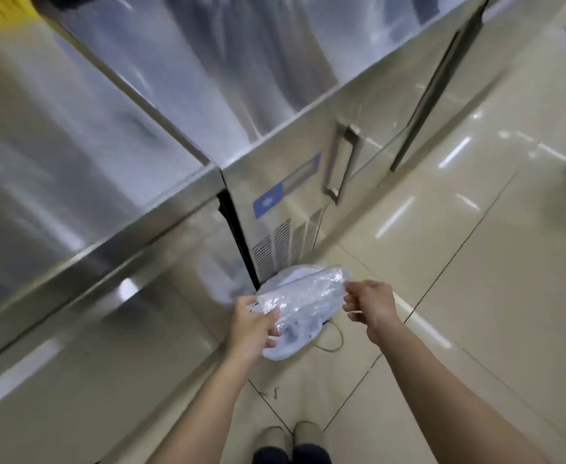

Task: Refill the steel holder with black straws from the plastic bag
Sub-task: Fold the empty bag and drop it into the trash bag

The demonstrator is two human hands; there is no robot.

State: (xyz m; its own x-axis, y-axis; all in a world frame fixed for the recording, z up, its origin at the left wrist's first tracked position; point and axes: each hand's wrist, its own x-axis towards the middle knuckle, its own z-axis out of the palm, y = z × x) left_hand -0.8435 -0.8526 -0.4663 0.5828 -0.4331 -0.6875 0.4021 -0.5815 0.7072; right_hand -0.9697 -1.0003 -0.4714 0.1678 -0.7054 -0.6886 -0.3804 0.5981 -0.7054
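Bag: a clear, crinkled plastic bag (303, 293) is hanging in the air at lower centre of the frame, stretched between both hands; its contents are too blurred to tell, apart from a few dark specks near its lower end.
Left hand: the left hand (253, 324) is gripping the bag's lower-left end, fingers curling around the plastic, at lower centre of the frame.
Right hand: the right hand (370, 304) is pinching the bag's upper-right corner between thumb and fingertips, just right of centre.
Arms: both bare forearms are reaching up from the bottom edge of the frame toward the bag.
White thing: something pale and rounded (283, 348) is showing directly behind and below the bag; what it is cannot be told.
Cord: a thin looping cord (333, 341) is lying on the floor just right of the white thing.
Shoes: two pale shoe tips (291, 437) are standing at bottom centre.
Unit: a steel unit (295, 209) with a blue label (270, 204), vent slots and a door handle (342, 162) is filling the centre of the frame.
Counter: a blurred steel counter (91, 162) is running from upper right to lower left.
Floor: glossy beige tiles (475, 262) are reflecting lights on the right side.
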